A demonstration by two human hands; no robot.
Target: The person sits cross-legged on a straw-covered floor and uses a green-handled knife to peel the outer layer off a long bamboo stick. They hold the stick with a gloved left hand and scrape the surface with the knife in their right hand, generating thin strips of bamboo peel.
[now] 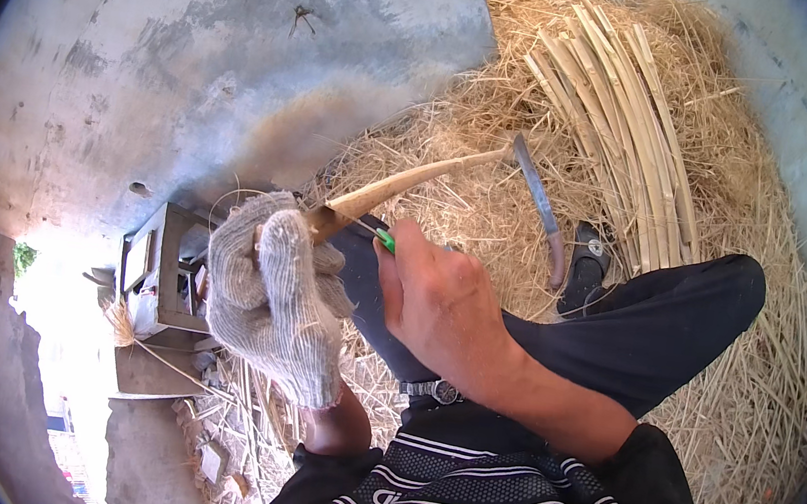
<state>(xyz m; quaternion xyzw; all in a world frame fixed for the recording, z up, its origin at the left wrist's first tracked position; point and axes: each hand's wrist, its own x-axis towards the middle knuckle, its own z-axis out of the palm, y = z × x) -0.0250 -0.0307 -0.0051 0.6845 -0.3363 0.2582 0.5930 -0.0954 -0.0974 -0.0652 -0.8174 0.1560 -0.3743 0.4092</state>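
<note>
Gloved left hand clamped on bamboo strip; straw, sickle beyond.

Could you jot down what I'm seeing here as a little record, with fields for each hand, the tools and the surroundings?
Left hand: in a knitted work glove, grip closed around a tan bamboo strip
Right hand: bare, closed on a green-handled tool held against the strip; its blade is hidden
Lying nearby: a long knife and black pruning shears
Stock: a bundle of split bamboo strips
Ground: a heap of straw-like shavings on a grey concrete floor
</note>
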